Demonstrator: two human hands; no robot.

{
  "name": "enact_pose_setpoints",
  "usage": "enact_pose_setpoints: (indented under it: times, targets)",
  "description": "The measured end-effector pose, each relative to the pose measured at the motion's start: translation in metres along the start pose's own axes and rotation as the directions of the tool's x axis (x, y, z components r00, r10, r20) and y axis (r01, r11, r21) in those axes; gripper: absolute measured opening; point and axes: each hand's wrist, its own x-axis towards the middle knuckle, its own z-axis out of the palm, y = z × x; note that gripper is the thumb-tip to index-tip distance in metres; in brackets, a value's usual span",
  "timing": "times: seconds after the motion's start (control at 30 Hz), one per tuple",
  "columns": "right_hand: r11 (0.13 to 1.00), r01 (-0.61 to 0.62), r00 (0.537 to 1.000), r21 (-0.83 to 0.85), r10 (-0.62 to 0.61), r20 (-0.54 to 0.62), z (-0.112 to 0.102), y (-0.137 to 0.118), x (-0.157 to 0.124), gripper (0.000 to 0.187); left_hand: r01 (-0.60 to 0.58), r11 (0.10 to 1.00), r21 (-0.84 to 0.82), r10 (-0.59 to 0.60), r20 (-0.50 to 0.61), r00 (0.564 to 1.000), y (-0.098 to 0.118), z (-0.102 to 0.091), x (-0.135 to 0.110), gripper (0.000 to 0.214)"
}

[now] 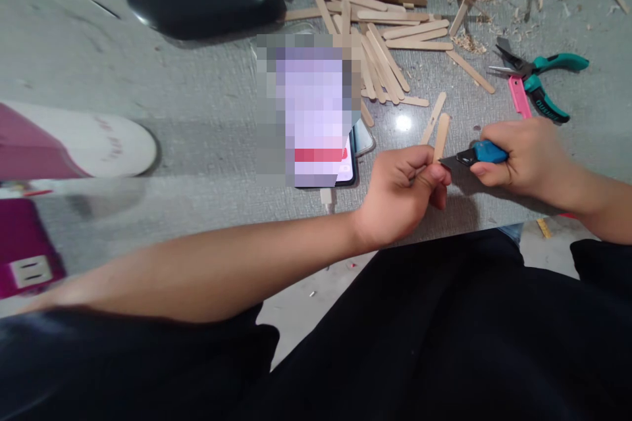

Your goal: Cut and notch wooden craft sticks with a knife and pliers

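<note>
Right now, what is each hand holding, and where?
Left hand: a flat, round-ended wooden stick, by its near end. Right hand: a blue-and-black utility knife, by its handle.

The table [212, 92] has a grey top with a fine, woven-looking grain and a slight sheen. A small white glare [403, 123] shines on the table's top, and soft shadows fall across it. Below the table's near edge lies a pale floor [296, 312], with a white scrap [313, 293] and a red scrap [352, 266] on it.
</note>
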Motion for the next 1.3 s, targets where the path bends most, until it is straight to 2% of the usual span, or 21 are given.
enact_pose_setpoints:
  times: [0.27, 0.47, 0.6, 0.8, 0.97, 1.07, 1.17, 1.2, 1.23, 1.3]
  targets:
    - [0.997, -0.004, 0.992, -0.083, -0.006, -0.127, 0.004, 0.003, -0.002, 0.096, 0.074, 0.992, -0.102, -0.078, -0.040, 0.996, 0.001, 0.003, 0.005, 0.035]
    - [0.986, -0.008, 0.959, -0.169, -0.041, -0.281, 0.010, 0.003, -0.004, 0.098, 0.167, 0.976, -0.140, -0.172, -0.024, 0.985, 0.003, 0.001, 0.006, 0.044]
    - [0.983, 0.000, 0.967, -0.186, -0.047, -0.250, 0.010, 0.006, -0.002, 0.096, 0.197, 0.964, -0.178, -0.203, -0.018, 0.979, 0.004, 0.000, 0.005, 0.049]
    - [0.973, -0.031, 0.956, -0.228, -0.037, -0.290, 0.005, 0.005, -0.003, 0.107, 0.162, 0.958, -0.236, -0.169, -0.010, 0.986, 0.005, 0.002, 0.006, 0.051]
    - [0.966, -0.012, 0.956, -0.258, -0.064, -0.285, 0.006, 0.009, -0.006, 0.101, 0.165, 0.954, -0.251, -0.174, -0.015, 0.985, 0.007, 0.003, 0.006, 0.048]
    - [0.967, 0.021, 0.923, -0.254, -0.117, -0.368, 0.012, 0.015, -0.005, 0.095, 0.174, 0.953, -0.247, -0.185, -0.020, 0.983, 0.006, 0.003, 0.005, 0.051]
    - [0.970, 0.038, 0.828, -0.238, -0.164, -0.537, 0.014, 0.020, -0.002, 0.095, 0.181, 0.952, -0.249, -0.190, -0.011, 0.982, 0.004, 0.003, 0.004, 0.052]
    - [0.972, 0.046, 0.814, -0.229, -0.169, -0.556, 0.014, 0.021, -0.001, 0.095, 0.177, 0.951, -0.254, -0.185, -0.008, 0.983, 0.003, 0.003, 0.004, 0.052]
    - [0.975, 0.055, 0.827, -0.214, -0.164, -0.537, 0.012, 0.021, -0.001, 0.095, 0.171, 0.950, -0.261, -0.178, -0.004, 0.984, 0.003, 0.002, 0.004, 0.052]
    - [0.985, 0.063, 0.899, -0.163, -0.127, -0.419, 0.008, 0.019, -0.001, 0.095, 0.157, 0.951, -0.267, -0.162, 0.002, 0.987, 0.002, 0.002, 0.004, 0.051]
